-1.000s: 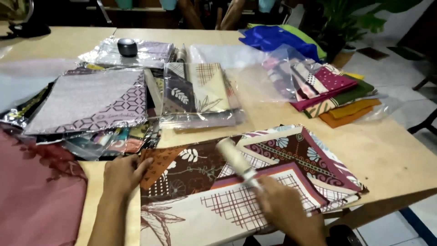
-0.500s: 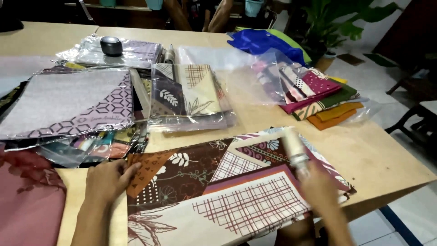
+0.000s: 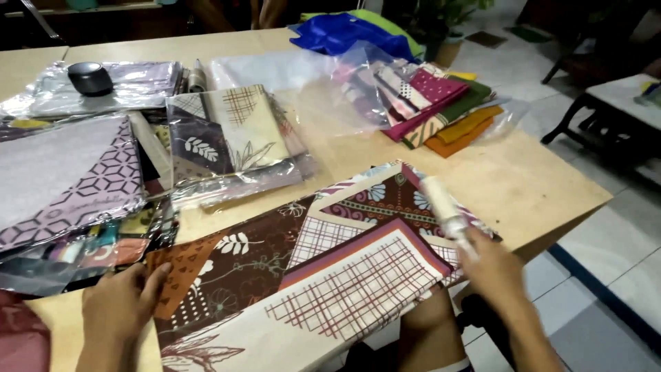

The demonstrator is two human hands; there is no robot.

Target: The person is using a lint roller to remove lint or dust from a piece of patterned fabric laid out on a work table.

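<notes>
You worked at one wooden table [image 3: 537,186], and one large folded cloth [image 3: 323,269] lay at its near edge, patterned in brown, cream and maroon with leaves and checks. Its long axis ran from near left to far right, and its far right corner pointed toward the table's right edge.

To the far left sat one large wrapped cloth with a purple cube pattern [image 3: 62,179], lying on a pile of other shiny packets too overlapped to count. Beside it, in the middle, lay one wrapped cloth in brown and cream [image 3: 227,131] inside clear plastic. At the far right, one clear bag [image 3: 441,103] held a stack of folded cloths in pink, green and orange. Behind it, one blue cloth [image 3: 344,34] lay over a green one. A corner of one pink cloth [image 3: 21,337] showed at the near left edge.

Your left hand [image 3: 120,310] lay flat on the near left corner of the folded cloth, fingers spread and pressing down on the orange patch, closed on nothing. Your right hand [image 3: 492,265] was wrapped around the handle of one lint roller [image 3: 444,207], whose pale head rested on the cloth's right part, pointing far and slightly left.

One small dark round object [image 3: 89,77] sat on the far left packets.
</notes>
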